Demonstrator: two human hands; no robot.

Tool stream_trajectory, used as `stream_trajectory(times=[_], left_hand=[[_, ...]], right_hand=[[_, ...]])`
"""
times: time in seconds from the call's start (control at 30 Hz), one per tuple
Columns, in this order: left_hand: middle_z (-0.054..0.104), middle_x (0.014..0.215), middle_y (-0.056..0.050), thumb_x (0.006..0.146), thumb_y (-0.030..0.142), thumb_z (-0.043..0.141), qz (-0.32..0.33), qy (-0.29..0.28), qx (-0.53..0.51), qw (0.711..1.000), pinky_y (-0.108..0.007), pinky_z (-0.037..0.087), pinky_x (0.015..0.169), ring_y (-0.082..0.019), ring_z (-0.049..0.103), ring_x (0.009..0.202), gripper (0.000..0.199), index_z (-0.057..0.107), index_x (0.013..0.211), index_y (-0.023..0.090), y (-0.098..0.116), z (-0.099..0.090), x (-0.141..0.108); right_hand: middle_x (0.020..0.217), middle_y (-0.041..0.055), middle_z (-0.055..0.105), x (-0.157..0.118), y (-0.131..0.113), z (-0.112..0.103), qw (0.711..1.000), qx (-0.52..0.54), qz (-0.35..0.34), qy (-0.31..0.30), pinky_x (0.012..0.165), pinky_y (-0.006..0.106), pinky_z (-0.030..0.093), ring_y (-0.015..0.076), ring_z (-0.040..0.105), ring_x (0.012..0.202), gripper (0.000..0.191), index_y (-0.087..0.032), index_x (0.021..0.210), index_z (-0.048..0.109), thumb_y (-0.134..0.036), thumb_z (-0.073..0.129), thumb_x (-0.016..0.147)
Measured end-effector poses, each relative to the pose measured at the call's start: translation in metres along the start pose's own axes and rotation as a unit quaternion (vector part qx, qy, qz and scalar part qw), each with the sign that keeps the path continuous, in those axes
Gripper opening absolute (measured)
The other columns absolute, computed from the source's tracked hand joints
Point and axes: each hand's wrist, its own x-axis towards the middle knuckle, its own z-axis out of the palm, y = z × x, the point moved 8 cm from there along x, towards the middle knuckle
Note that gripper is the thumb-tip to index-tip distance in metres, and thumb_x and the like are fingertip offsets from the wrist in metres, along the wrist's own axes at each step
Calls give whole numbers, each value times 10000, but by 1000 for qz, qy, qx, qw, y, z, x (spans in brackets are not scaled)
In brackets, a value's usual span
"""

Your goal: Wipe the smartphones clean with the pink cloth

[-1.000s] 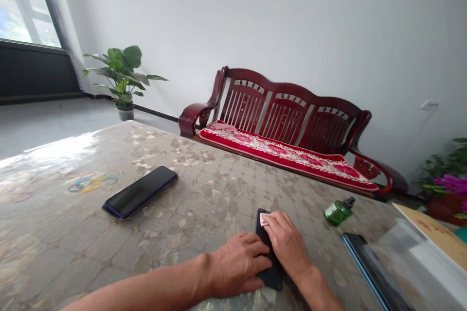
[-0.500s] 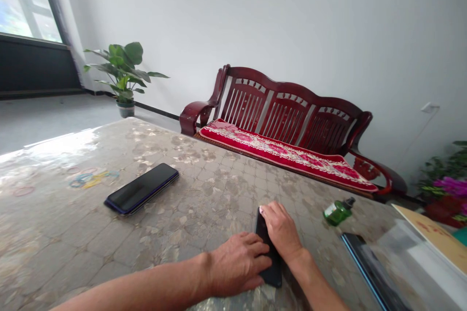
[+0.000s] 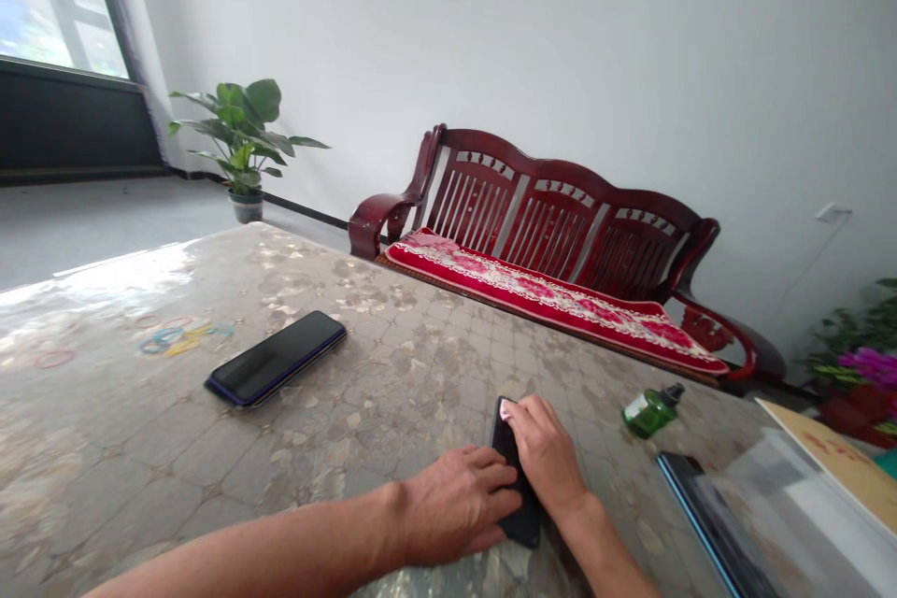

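Note:
A black smartphone (image 3: 522, 514) lies on the table in front of me, partly covered by my two hands. My left hand (image 3: 459, 500) comes in from the left and holds the phone's lower part down, its fingers laid across it. At the phone's far end, my right hand (image 3: 543, 448) is closed, with a small pale pink cloth (image 3: 505, 411) pinched under its fingertips against the screen. Most of that cloth is hidden by the fingers.
Left of my hands rests a stack of phones (image 3: 280, 360), near coloured rubber bands (image 3: 182, 336). To the right are a green spray bottle (image 3: 650, 411), another phone (image 3: 711, 519) and clear plastic with a tan sheet (image 3: 833, 458). A red wooden bench (image 3: 533, 215) stands beyond the table (image 3: 392, 346).
My right hand has drawn slightly back from the phone's far end, and more of the pink cloth shows. My left hand stays on the phone. The view has shifted slightly.

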Motion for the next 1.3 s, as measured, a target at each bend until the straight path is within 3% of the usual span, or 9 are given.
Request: stream_trajectory(times=[0.17, 0.37, 0.5, 0.73, 0.87, 0.93, 1.03, 1.17, 1.3], left_hand=[[657, 1162, -77, 908, 308, 636, -12, -8, -3, 1000, -329, 453, 930, -239, 578, 1117, 231, 577, 1107, 205, -3, -4, 1], [659, 1153, -74, 897, 292, 649, -6, -14, -3, 1000, -319, 456, 942, -234, 587, 1106, 199, 593, 1062, 197, -2, -5, 3], [654, 1164, -76, 900, 296, 646, -6, -11, 0, 1000, -317, 460, 933, -235, 587, 1109, 201, 595, 1065, 193, -3, -4, 2], [654, 1168, -76, 886, 295, 663, -8, -6, -7, 1000, -318, 461, 923, -237, 589, 1096, 213, 600, 1065, 197, -3, -4, 2], [651, 1161, -83, 898, 294, 641, -11, -10, -12, 1000, -330, 452, 940, -241, 581, 1100, 212, 606, 1090, 211, -4, -3, 2], [652, 1149, -82, 900, 294, 638, -11, -13, -14, 1000, -331, 449, 945, -241, 579, 1099, 215, 605, 1095, 211, -4, -2, 2], [662, 1121, -74, 895, 293, 645, -11, -11, -19, 1000, -332, 449, 944, -239, 584, 1085, 206, 602, 1079, 212, -5, -1, 2], [675, 1083, -64, 879, 292, 670, -4, -6, -20, 1000, -331, 449, 945, -235, 593, 1068, 205, 595, 1048, 202, -5, -1, 3], [668, 1090, -63, 880, 282, 670, -2, -2, -13, 1000, -322, 451, 935, -233, 592, 1071, 193, 589, 1031, 194, -4, -3, 3]], right_hand=[[852, 33, 598, 4, 9, 3, 997, -25, 54, -45, 713, 267, 427, 176, 591, 803, 257, -226, 942, 647, -198, 398, 999], [917, 26, 658, 5, 20, -7, 982, 86, 90, -143, 731, 238, 417, 154, 623, 841, 335, -261, 1051, 659, -213, 331, 1000], [1002, 24, 697, 16, 36, -2, 966, 136, 108, -194, 783, 230, 417, 153, 636, 920, 312, -260, 1074, 681, -232, 389, 968], [897, 66, 715, 41, 24, 5, 959, 0, 94, -267, 750, 258, 397, 175, 650, 882, 365, -207, 835, 689, -298, 373, 993], [939, 85, 707, 45, 14, 4, 955, -72, 146, -248, 675, 288, 393, 210, 662, 838, 206, -205, 909, 661, -340, 508, 930], [931, 90, 700, 43, 9, 4, 959, -96, 144, -224, 661, 298, 392, 222, 659, 823, 112, -200, 912, 647, -235, 546, 878], [867, 73, 680, 36, -1, -1, 977, -109, 89, -162, 676, 309, 398, 220, 635, 813, 188, -213, 833, 621, -64, 512, 799], [853, 35, 649, 15, -10, -12, 995, -50, -3, -91, 749, 315, 427, 206, 599, 834, 226, -242, 876, 600, -55, 481, 830], [965, 38, 639, -7, 1, -16, 998, 38, 22, -43, 798, 299, 470, 186, 611, 901, 239, -237, 1109, 577, -150, 430, 943]])
